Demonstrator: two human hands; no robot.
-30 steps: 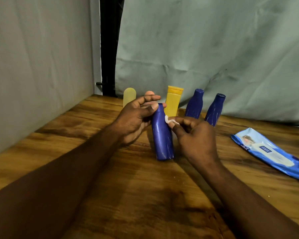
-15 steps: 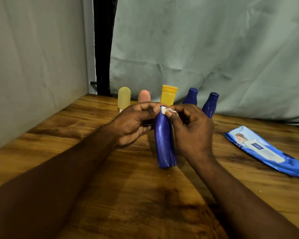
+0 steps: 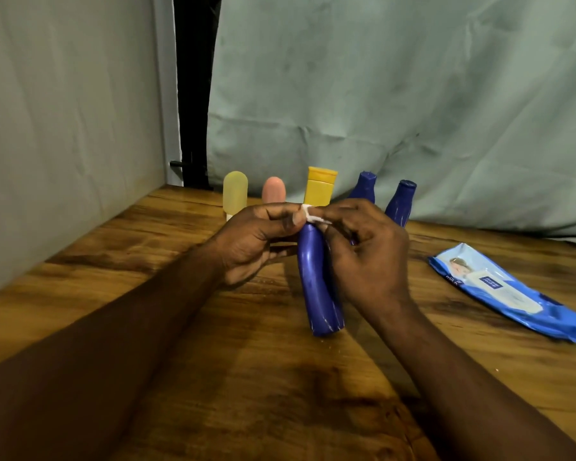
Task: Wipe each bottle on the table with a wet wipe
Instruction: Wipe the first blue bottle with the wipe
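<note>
A dark blue bottle [image 3: 318, 284] stands on the wooden table [image 3: 246, 377], leaning slightly. My left hand [image 3: 253, 244] pinches its top from the left. From the right, my right hand [image 3: 363, 251] presses a small white wet wipe [image 3: 313, 216] onto the bottle's cap. Behind them, along the back, stand a pale yellow bottle [image 3: 235, 193], a pink bottle [image 3: 274, 190], a yellow bottle [image 3: 320, 186] and two more dark blue bottles [image 3: 364, 186] [image 3: 401, 202], partly hidden by my hands.
A blue pack of wet wipes [image 3: 509, 292] lies flat on the right side of the table. A grey wall runs along the left, and a pale green cloth hangs behind the bottles, with a dark gap between them.
My right hand has lifted the wipe from the bottle's shoulder up onto its cap. My left hand's fingers have closed around the top. The view has dropped a little.
</note>
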